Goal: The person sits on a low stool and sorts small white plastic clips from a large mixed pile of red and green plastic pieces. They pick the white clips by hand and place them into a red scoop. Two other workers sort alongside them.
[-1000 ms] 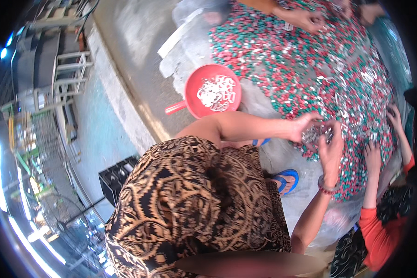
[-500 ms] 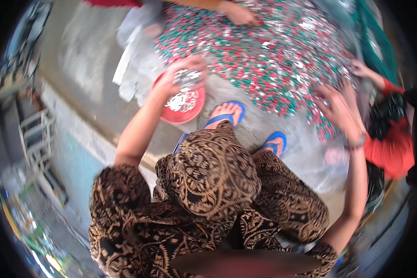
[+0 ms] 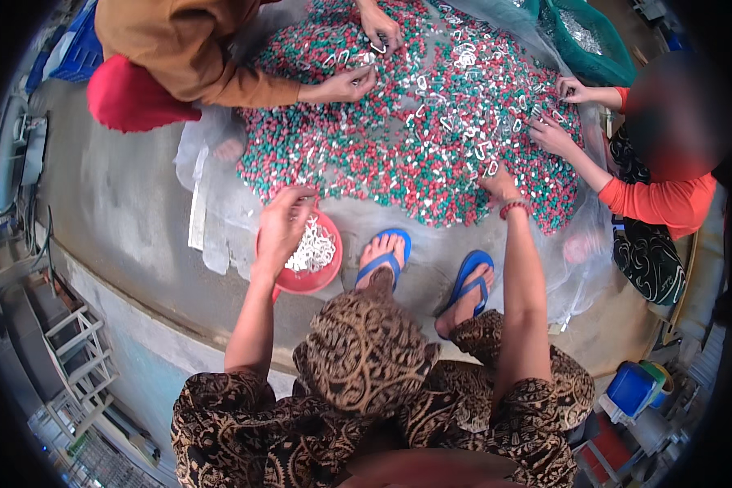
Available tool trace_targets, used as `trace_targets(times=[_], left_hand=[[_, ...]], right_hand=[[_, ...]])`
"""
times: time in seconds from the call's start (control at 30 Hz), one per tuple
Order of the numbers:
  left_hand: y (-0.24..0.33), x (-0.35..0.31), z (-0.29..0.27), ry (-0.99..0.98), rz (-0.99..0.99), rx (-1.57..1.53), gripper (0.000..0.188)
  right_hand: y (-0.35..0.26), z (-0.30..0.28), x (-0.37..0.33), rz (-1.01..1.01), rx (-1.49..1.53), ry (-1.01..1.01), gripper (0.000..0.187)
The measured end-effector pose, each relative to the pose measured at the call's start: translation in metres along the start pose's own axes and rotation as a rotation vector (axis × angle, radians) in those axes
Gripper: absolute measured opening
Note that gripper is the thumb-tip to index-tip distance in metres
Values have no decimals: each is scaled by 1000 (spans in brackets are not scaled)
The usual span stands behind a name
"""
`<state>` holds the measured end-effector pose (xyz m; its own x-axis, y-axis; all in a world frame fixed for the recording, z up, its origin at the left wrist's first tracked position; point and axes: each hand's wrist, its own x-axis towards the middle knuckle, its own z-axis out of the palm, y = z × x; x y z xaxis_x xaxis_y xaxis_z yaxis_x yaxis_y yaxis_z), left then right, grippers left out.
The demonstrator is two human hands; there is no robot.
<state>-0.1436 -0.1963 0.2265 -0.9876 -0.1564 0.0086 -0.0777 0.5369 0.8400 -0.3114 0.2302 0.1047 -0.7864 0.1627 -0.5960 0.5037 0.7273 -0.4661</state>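
A wide pile of small red, green and white pieces [image 3: 366,163] lies spread on a sheet in front of me. White loop-shaped pieces, like small clips, are scattered through it. My left hand [image 3: 281,226] hangs over the left side of a round red basket [image 3: 301,283], its fingers loosely bent and apart. Inside the basket lies a heap of white loops [image 3: 314,246]. At the pile's near edge, my right hand [image 3: 503,184] points down with bent fingers, closed at a white loop [image 3: 490,168]; its fingertips are partly hidden.
Across the pile a person in a brown sleeve [image 3: 268,88] works with both hands. Another person in an orange sleeve [image 3: 655,203] reaches in from the right. A green sack [image 3: 602,65] stands at the far right. My feet in blue sandals [image 3: 385,259] are close to the pile.
My right hand has moved left and nearer to me along the pile. My left hand has stayed by the basket, lower in view. More of the brown-sleeved person shows as the view shifted.
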Motion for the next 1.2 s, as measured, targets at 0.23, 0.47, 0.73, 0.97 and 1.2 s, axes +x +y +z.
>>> trace_targets(times=[0.23, 0.47, 0.73, 0.97, 1.2], left_hand=[[2, 149, 171, -472, 133, 53, 91], [0, 224, 281, -705, 149, 188, 103], [-20, 172, 276, -807, 405, 284, 76], [44, 153, 233, -1162, -40, -253, 46], [158, 165, 187, -1371, 88, 232, 30]], right_hand=[[-3, 25, 24, 172, 43, 126, 114], [-17, 56, 36, -202, 82, 219, 107], [-16, 85, -22, -113, 1044, -147, 69], [-14, 47, -80, -205, 1271, -287, 47], [-4, 38, -104, -159, 1515, -237, 33]])
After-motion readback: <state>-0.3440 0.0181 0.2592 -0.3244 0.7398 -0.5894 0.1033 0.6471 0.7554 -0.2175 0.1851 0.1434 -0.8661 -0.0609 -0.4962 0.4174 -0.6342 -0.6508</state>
